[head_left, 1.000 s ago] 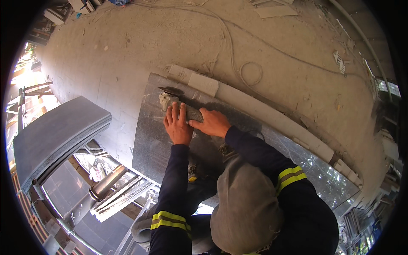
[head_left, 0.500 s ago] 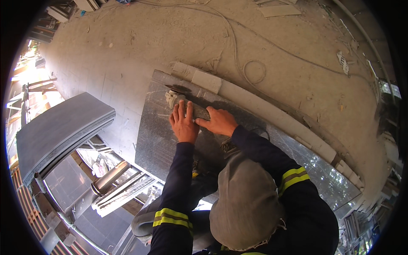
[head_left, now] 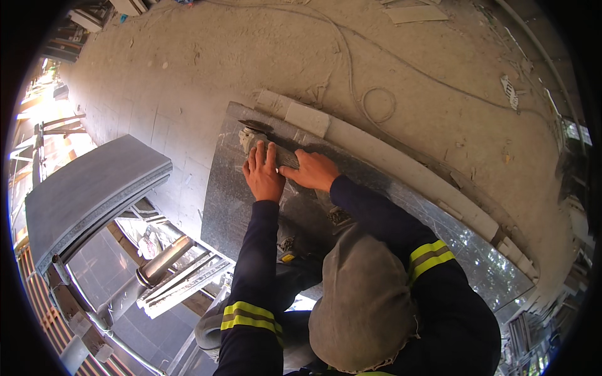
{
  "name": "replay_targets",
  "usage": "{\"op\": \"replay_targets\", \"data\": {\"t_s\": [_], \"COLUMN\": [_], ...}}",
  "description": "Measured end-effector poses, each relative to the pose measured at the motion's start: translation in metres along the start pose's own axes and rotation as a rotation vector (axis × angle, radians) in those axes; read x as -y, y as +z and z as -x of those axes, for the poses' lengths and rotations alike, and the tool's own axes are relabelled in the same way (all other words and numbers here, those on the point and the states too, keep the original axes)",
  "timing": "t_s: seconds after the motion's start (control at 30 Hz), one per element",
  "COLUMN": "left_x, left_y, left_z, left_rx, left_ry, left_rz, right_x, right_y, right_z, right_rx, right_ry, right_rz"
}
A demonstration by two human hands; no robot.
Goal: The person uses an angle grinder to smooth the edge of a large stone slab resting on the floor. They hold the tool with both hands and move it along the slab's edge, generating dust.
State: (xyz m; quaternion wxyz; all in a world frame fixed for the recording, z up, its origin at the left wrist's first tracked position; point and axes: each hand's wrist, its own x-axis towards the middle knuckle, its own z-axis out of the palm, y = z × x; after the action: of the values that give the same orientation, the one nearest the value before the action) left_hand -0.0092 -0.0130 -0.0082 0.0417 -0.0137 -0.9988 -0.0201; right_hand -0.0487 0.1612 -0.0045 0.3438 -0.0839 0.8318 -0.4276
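We see both hands on a grinder at the far left corner of a dark stone slab. The left hand lies over its body, fingers spread and pressed down, not curled shut. The right hand closes around the grinder's handle. A pale curb runs along the slab's far edge. A cable loops on the dusty floor beyond. No containers show.
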Motion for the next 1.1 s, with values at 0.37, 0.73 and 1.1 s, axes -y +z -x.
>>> {"op": "replay_targets", "data": {"t_s": [0.37,0.73,1.1], "left_x": [-0.015,-0.033,-0.043], "left_y": [-0.006,-0.014,-0.015], "left_z": [0.01,0.022,0.03], "left_rx": [-0.004,-0.019,0.016], "left_ry": [0.013,0.019,0.009], "left_rz": [0.026,0.072,0.092], "right_x": [-0.016,-0.018,-0.032], "right_y": [0.0,-0.015,-0.011], "right_z": [0.015,0.038,0.047], "right_rx": [-0.008,0.053,-0.016], "right_ry": [-0.01,0.033,-0.014], "right_rz": [0.015,0.015,0.049]}}
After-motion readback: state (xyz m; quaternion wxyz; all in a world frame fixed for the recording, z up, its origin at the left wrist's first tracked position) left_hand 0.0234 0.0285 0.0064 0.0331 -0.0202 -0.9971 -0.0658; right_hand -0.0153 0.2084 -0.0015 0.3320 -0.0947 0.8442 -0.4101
